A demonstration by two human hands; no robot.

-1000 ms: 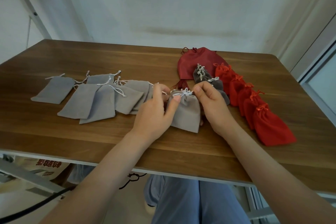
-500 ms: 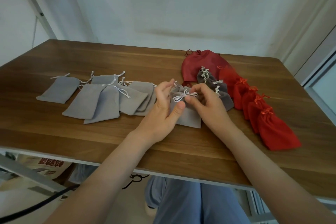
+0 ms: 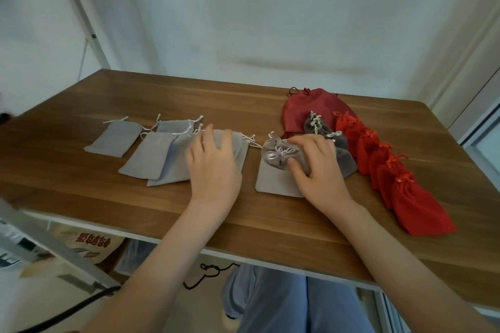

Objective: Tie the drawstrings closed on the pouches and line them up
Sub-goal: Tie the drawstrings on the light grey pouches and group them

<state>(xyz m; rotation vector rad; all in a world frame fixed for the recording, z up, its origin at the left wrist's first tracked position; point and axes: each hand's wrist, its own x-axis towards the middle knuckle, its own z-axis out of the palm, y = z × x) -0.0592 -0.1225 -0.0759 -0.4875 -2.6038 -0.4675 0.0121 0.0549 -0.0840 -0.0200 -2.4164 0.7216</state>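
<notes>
A grey pouch (image 3: 273,176) with its white drawstring tied in a bow lies flat on the wooden table (image 3: 81,192). My right hand (image 3: 316,167) rests on its right side, thumb and fingers pinching the gathered neck. To its left, my left hand (image 3: 213,167) lies with fingers spread on a fan of several untied grey pouches (image 3: 151,157). Behind my right hand sit two darker grey tied pouches (image 3: 315,124). A row of several tied red pouches (image 3: 389,170) runs along the right.
A larger dark red bag (image 3: 300,108) lies behind the tied pouches. The table's front edge (image 3: 270,259) is close to my body. A white wall stands behind the table; a metal frame leg (image 3: 89,27) rises at the left.
The bow on the grey pouch is finished and the pouch now lies flat. My left hand has let go of it and moved left onto the untied grey pouches.
</notes>
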